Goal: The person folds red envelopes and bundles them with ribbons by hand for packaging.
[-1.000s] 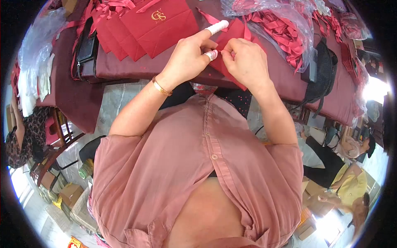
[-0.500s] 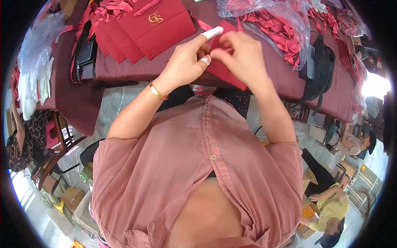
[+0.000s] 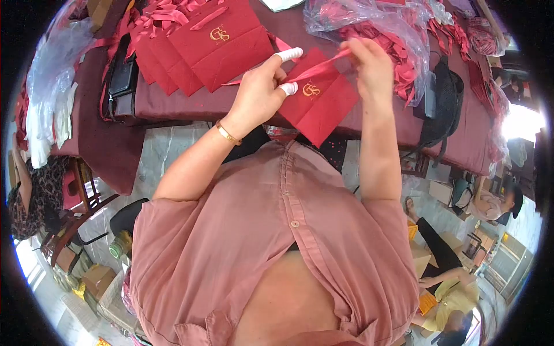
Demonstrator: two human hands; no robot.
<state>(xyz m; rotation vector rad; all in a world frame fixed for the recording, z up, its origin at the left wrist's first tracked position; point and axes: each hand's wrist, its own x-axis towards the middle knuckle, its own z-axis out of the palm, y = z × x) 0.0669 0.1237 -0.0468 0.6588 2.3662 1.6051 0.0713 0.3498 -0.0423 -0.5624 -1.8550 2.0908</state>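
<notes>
A red paper bag (image 3: 326, 106) with gold lettering lies tilted at the table's near edge, in front of me. My left hand (image 3: 268, 81), with white wraps on the thumb and index finger, pinches a red ribbon (image 3: 317, 69) at the bag's top left. That ribbon stretches across the bag to my right hand (image 3: 369, 63), whose fingers are closed on its other end. To the left of my hands, several red bags (image 3: 228, 52) lie overlapping, one showing the same gold letters, with loose ribbons over their upper parts.
Clear plastic (image 3: 334, 20) with red ribbons lies at the upper right. A black bag (image 3: 447, 104) rests on the table's right part, and a black case (image 3: 120, 75) on its left. Other people sit at lower right, right and left, apart from my hands.
My right hand has moved right and slightly up, drawing the ribbon out straight. The bag's gold lettering now shows, and the bag sits lower and more uncovered.
</notes>
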